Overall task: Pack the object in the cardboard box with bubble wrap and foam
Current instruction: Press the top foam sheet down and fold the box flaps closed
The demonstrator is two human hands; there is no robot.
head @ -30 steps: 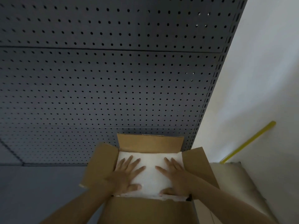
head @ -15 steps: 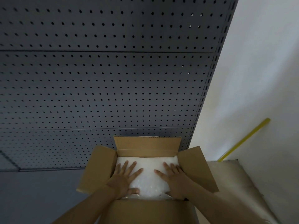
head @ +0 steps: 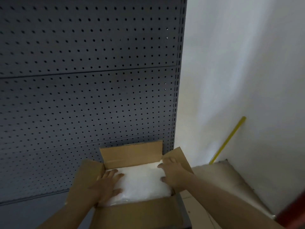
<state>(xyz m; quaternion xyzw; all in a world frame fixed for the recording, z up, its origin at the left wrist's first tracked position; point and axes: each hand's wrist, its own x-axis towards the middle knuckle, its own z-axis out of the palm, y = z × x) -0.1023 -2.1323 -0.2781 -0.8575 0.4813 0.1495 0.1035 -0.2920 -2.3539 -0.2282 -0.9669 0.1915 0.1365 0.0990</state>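
An open brown cardboard box (head: 132, 154) stands low in the head view with all its flaps spread outward. White bubble wrap and foam (head: 142, 180) fill its top; the packed object is hidden beneath. My left hand (head: 108, 184) lies flat with fingers spread on the left side of the white padding. My right hand (head: 173, 172) rests at the right edge of the padding, fingers curled against the inner side of the right flap. Neither hand grips anything.
A dark grey pegboard panel (head: 89, 90) rises right behind the box. A white wall (head: 247, 71) stands to the right, with a yellow stick (head: 228, 139) leaning on it. A pale plastic-covered bundle (head: 231, 184) lies on the floor beside the box.
The view has swung to the right. My right hand slid from the middle of the padding to its right edge by the flap. My left hand stayed flat on the left side.
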